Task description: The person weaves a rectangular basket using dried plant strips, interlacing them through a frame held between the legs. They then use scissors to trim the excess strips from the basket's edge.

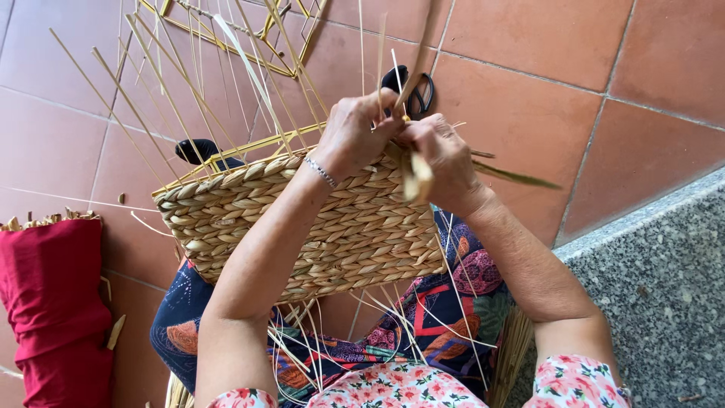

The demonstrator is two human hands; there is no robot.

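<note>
A half-woven straw basket rests on my lap, its thin upright stakes fanning toward the upper left. My left hand, with a silver bracelet on the wrist, grips the basket's top rim and pinches a flat straw strand that rises upward. My right hand is closed around the same weaving strand at the rim, with its cut ends sticking out below the fingers. Both hands touch each other over the basket's upper right corner.
Black-handled scissors lie on the terracotta tile floor just beyond my hands. A red cloth bundle holding straw lies at the left. A yellow wire frame lies at the top. A grey stone ledge runs along the right.
</note>
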